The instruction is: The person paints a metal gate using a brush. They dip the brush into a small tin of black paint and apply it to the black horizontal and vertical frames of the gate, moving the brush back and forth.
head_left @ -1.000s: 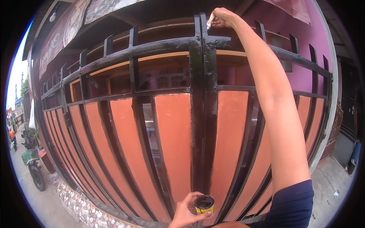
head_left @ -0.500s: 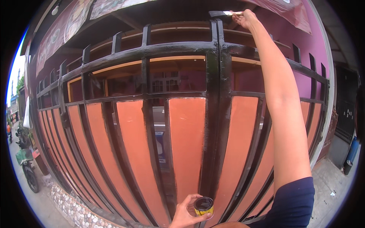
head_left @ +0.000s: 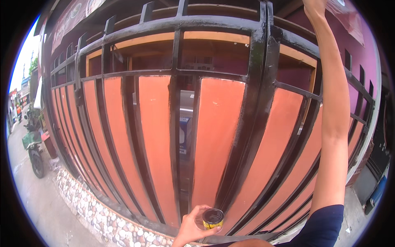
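Holding a small paint tin (head_left: 212, 218) in left hand (head_left: 192, 226) | right hand (head_left: 314, 6) overhead, grip unseen | risk: tilted tin could spill beside black gate (head_left: 263, 82).

gate bars (head_left: 263, 103) are glossy black, panels (head_left: 154, 136) between them flat orange; little paint tin (head_left: 212, 218) at 6 o'clock is yellow with a black inside; wall (head_left: 354, 78) at 2 o'clock is magenta; sleeve (head_left: 325, 224) navy; pebble-pattern kerb (head_left: 103, 218) at 7 o'clock, brown and white.
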`<state>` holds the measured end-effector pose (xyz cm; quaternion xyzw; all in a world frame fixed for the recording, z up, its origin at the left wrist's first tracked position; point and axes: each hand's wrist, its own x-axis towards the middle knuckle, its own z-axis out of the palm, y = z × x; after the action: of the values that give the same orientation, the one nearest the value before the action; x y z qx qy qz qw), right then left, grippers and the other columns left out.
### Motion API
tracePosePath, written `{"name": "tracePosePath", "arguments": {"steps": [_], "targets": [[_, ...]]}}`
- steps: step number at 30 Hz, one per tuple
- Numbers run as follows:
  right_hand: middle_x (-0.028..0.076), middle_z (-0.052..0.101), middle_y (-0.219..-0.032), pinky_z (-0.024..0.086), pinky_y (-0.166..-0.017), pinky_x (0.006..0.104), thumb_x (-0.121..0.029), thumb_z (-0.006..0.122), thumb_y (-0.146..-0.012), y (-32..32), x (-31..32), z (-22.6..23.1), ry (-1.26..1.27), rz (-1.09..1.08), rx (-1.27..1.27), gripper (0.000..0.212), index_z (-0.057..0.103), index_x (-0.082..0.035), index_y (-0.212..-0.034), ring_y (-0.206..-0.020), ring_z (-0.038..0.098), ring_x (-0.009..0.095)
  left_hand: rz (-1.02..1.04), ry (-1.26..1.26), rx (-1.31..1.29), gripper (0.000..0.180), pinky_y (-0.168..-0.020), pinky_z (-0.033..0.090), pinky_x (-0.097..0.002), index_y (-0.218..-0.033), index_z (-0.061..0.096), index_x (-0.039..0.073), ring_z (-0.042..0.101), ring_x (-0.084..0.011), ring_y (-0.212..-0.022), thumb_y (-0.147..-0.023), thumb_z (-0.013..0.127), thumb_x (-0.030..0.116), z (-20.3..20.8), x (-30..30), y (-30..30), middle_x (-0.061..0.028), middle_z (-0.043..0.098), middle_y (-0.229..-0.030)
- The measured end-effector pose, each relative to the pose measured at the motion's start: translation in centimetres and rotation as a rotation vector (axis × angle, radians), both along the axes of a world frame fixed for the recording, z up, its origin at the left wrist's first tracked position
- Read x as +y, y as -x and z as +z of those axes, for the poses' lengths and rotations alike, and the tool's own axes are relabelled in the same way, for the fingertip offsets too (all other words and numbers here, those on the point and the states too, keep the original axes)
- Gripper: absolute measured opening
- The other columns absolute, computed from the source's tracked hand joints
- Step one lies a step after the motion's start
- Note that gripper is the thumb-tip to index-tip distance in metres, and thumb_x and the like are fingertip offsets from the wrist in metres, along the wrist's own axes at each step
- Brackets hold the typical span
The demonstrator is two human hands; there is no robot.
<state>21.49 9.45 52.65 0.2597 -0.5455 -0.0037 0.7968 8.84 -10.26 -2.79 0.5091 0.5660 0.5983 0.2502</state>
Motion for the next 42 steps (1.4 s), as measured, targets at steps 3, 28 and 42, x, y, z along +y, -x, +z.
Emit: {"name": "tracePosePath", "arguments": {"steps": [3, 28, 42], "targets": [[0.010, 0.061, -0.076, 0.057, -0.049, 0.0265, -0.003, 0.058, -0.095, 3.7, -1.8, -3.3, -0.173, -0.006, -0.051, 0.037, 0.033, -0.002, -0.122, -0.057, 0.067, 0.016, 0.057, -0.049, -0.025, 0.068, -0.096, 0.053, -0.0356, -0.119, 0.054, 0.003, 0.068, -0.0218, -0.106, -0.066, 0.091, 0.027, -0.3, -0.6, -1.6, -0.0127, 0.070, -0.110], [0.013, 0.067, -0.081, 0.052, -0.051, 0.0246, -0.007, 0.057, -0.097, 14.5, -5.0, -3.3, 0.091, -0.021, -0.408, 0.027, 0.035, -0.002, -0.112, -0.064, 0.067, 0.016, 0.040, 0.063, 0.048, 0.068, -0.096, 0.052, -0.0365, -0.120, 0.052, 0.000, 0.067, -0.0199, -0.105, -0.068, 0.090, 0.022, 0.6, -9.7, 14.1, -0.0131, 0.070, -0.109], [0.005, 0.059, -0.080, 0.049, -0.054, 0.0282, -0.004, 0.057, -0.096, 19.7, -11.9, 0.7, -0.249, -0.683, 0.029, 0.034, 0.039, -0.003, -0.125, -0.065, 0.061, 0.011, -0.238, -0.208, -0.184, 0.056, -0.083, 0.053, -0.0284, -0.115, 0.058, 0.002, 0.066, -0.0123, -0.093, -0.069, 0.090, 0.010, -1.1, -6.5, 26.2, -0.0067, 0.069, -0.100]]}}
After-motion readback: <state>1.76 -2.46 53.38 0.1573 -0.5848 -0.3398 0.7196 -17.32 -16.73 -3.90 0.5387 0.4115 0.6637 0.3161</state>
